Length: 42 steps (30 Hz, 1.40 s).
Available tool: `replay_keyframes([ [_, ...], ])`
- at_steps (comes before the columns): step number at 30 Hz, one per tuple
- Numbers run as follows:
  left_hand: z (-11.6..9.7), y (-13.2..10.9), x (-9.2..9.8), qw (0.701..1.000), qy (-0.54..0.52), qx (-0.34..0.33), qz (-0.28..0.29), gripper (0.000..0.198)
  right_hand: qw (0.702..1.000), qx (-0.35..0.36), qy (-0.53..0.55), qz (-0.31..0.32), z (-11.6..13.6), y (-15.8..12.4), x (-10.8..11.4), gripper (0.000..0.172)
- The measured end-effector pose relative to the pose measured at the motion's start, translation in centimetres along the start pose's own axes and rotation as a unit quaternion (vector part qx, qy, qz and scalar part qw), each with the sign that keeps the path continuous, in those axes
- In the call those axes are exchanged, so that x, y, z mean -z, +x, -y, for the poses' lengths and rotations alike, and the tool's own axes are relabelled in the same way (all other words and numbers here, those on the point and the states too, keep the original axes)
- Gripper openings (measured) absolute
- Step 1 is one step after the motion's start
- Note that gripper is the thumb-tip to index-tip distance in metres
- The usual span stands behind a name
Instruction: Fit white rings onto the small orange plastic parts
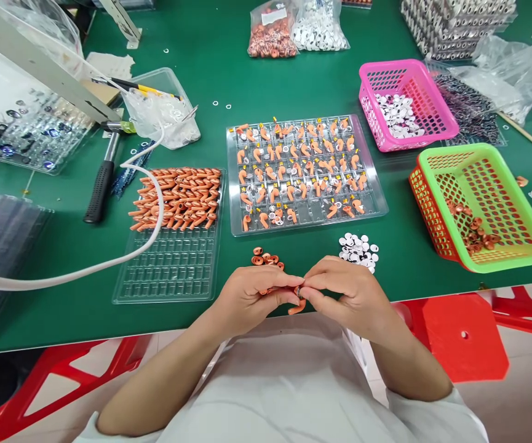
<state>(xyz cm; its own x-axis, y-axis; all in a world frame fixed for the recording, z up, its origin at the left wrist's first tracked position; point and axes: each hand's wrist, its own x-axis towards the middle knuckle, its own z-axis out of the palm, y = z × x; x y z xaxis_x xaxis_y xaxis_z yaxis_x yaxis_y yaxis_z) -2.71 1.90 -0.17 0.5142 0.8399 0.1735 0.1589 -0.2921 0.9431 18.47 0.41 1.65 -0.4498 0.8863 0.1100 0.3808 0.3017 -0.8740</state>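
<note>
Near the table's front edge, my left hand [250, 298] and my right hand [353, 295] meet fingertip to fingertip. Both pinch a small orange curved piece [297, 307], whose bent end points down below the fingers. A dark, shiny part shows at its top between the fingertips, too small to name. Copper-coloured round cups [266, 258] lie in a loose pile just beyond my left hand, which partly covers them. Small white discs [358, 249] are heaped beyond my right hand. Farther back, a clear compartment tray [309, 212] holds rows of similar orange pieces.
At left are a second clear tray [166, 280] with rows of copper-coloured pieces, a hammer [101, 184] and a white cable [155, 227]. A pink basket [438, 129] with white discs and a green basket [531, 227] with copper cups stand right. Filled bags [272, 40] lie at the back.
</note>
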Motion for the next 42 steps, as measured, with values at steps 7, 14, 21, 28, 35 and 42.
replay_keyframes([
  [7, -0.2, 0.0, 0.2, 0.996, -0.073, 0.035, 0.029, 0.017, 0.999, 0.034, 0.008, -0.012, 0.1, -0.1, -0.3, 0.019],
  [14, -0.6, 0.4, 0.5, 0.996, -0.080, 0.025, 0.039, 0.017, 0.998, 0.053, -0.002, -0.021, 0.3, -0.4, -0.9, 0.018],
  [21, -0.8, 0.3, 0.6, 0.997, -0.070, -0.001, 0.029, 0.013, 0.997, 0.066, -0.014, -0.022, 0.4, -0.3, -1.2, 0.016],
  [28, -0.7, -0.2, -0.2, 0.991, -0.095, 0.084, -0.040, 0.008, 0.998, 0.050, -0.016, -0.046, -0.1, -0.1, -1.4, 0.014],
  [35, -1.4, 0.6, -1.4, 0.914, -0.326, 0.219, -0.103, 0.015, 0.993, -0.044, 0.086, -0.060, -0.7, -0.7, -0.9, 0.027],
  [42, -1.9, 1.1, -1.7, 0.904, -0.317, 0.264, -0.111, 0.008, 0.990, -0.072, 0.078, -0.095, -0.6, -1.4, -1.7, 0.020],
])
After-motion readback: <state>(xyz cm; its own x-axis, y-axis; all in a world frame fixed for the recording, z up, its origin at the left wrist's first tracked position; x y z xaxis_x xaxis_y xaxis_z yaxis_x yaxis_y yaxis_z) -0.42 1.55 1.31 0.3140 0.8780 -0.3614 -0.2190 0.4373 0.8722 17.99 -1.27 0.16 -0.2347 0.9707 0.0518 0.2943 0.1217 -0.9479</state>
